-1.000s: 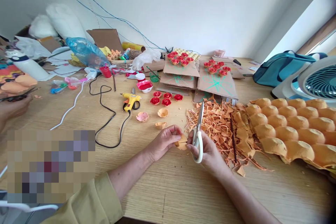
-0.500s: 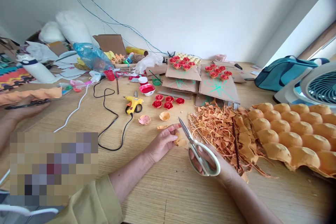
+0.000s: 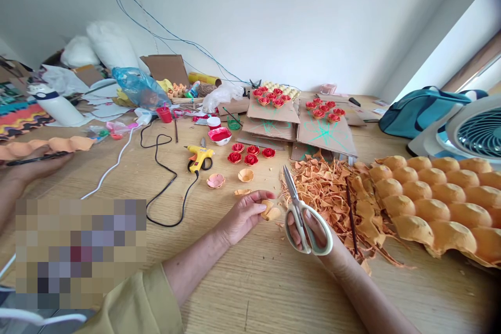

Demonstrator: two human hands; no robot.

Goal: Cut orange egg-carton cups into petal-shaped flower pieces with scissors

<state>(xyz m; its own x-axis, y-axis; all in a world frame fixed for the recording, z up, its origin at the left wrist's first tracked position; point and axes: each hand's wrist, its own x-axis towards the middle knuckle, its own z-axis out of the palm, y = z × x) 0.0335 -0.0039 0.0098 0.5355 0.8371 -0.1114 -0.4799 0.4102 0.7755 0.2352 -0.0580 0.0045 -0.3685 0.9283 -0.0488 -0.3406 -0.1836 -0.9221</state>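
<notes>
Between the thumb and fingers of my left hand [image 3: 245,217] is a small orange egg-carton cup [image 3: 270,211] cut into petals. My right hand [image 3: 315,229] grips white-handled scissors [image 3: 291,188], fingers through the loops; the blades point up and away, a little apart from the cup. Just beyond my left hand lie a flat-looking orange cup piece [image 3: 242,192], an orange petal cup [image 3: 246,175] and a pinkish petal cup [image 3: 215,181]. Several red paper roses [image 3: 251,154] sit behind them.
Orange scraps [image 3: 321,193] are heaped right of the scissors, beside an orange egg tray [image 3: 434,193]. A yellow glue gun [image 3: 199,157] with a black cord lies left of the roses. Cardboard sheets [image 3: 326,138] bear more roses. At far left, another person's hand [image 3: 43,164] holds dark scissors by an orange strip.
The scissors in my right hand have moved right and away from the cup, their blades closer together. My left hand has shifted slightly; the cup's petals face more toward the right.
</notes>
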